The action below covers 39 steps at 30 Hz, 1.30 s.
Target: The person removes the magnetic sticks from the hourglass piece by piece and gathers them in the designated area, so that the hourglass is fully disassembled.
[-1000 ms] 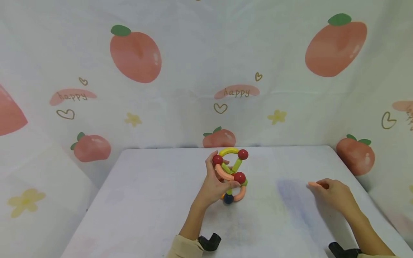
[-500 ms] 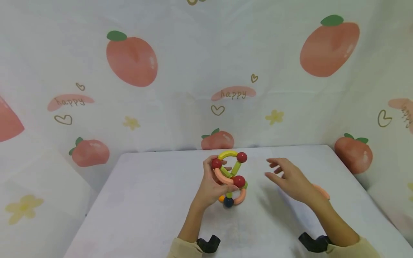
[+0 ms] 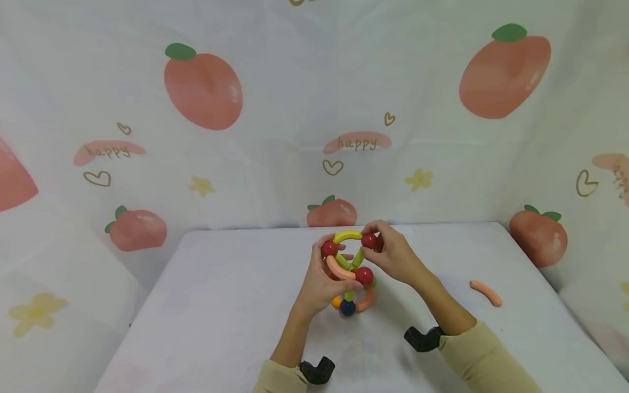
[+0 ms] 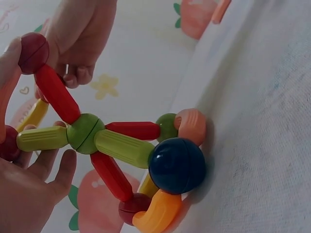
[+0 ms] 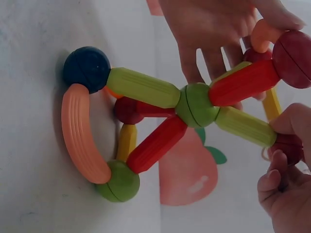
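A magnetic ball-and-stick structure stands on the table, its dark blue ball at the bottom front. In the left wrist view, red and light green rods meet at a green centre ball. My left hand grips the upper part from the left, thumb at the front red ball and fingers around the left red ball. My right hand pinches the upper right red ball, where a yellow curved rod joins it. A salmon curved rod links the bottom blue and green balls.
A loose salmon curved rod lies on the white table, to the right of the structure. A fruit-print cloth hangs behind the table. Each wrist wears a black mount.
My right hand has let go of the loose salmon rod on the table and moved left to pinch the structure's upper right red ball. The left hand keeps its grip.
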### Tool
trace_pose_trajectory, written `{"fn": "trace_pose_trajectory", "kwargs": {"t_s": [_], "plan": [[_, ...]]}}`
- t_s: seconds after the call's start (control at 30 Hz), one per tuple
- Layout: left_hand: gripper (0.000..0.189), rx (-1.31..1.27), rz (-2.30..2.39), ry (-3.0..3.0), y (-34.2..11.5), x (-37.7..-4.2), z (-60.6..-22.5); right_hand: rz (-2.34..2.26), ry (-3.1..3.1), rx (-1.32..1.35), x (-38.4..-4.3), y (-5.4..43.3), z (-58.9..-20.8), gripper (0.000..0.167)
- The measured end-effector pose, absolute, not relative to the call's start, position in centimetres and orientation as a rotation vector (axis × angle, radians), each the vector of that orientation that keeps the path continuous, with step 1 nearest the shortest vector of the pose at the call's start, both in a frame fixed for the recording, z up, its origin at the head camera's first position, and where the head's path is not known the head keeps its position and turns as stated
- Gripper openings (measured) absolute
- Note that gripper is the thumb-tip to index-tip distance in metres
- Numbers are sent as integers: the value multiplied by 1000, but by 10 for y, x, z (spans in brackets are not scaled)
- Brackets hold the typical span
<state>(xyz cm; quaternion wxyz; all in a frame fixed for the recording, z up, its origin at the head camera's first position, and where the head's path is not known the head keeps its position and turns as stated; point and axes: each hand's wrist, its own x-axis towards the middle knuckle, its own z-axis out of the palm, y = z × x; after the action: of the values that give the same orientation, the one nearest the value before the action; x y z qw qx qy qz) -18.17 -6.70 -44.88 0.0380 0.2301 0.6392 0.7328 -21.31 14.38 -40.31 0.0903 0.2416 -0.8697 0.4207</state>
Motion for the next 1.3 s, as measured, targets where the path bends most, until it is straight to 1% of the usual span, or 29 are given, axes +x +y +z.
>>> {"fn": "trace_pose_trajectory", "kwargs": {"t_s": [0.33, 0.63, 0.87, 1.07, 1.17, 1.3], "plan": [[95, 663, 2239, 1963, -66, -181, -446, 1345, -2635, 718, -216, 142, -400, 34], [96, 676, 2237, 1957, -65, -181, -446, 1425, -2614, 714, -215, 145, -403, 32], [95, 672, 2223, 1953, -64, -181, -447, 1594, -2628, 640, -214, 149, -408, 29], [95, 658, 2214, 1957, -65, -181, -448, 1907, -2696, 484, -221, 156, -412, 23], [96, 637, 2211, 1956, -65, -181, -447, 2214, -2617, 427, -226, 161, -416, 21], [97, 630, 2201, 1945, -63, -180, -445, 2617, -2395, 437, -231, 168, -422, 12]]}}
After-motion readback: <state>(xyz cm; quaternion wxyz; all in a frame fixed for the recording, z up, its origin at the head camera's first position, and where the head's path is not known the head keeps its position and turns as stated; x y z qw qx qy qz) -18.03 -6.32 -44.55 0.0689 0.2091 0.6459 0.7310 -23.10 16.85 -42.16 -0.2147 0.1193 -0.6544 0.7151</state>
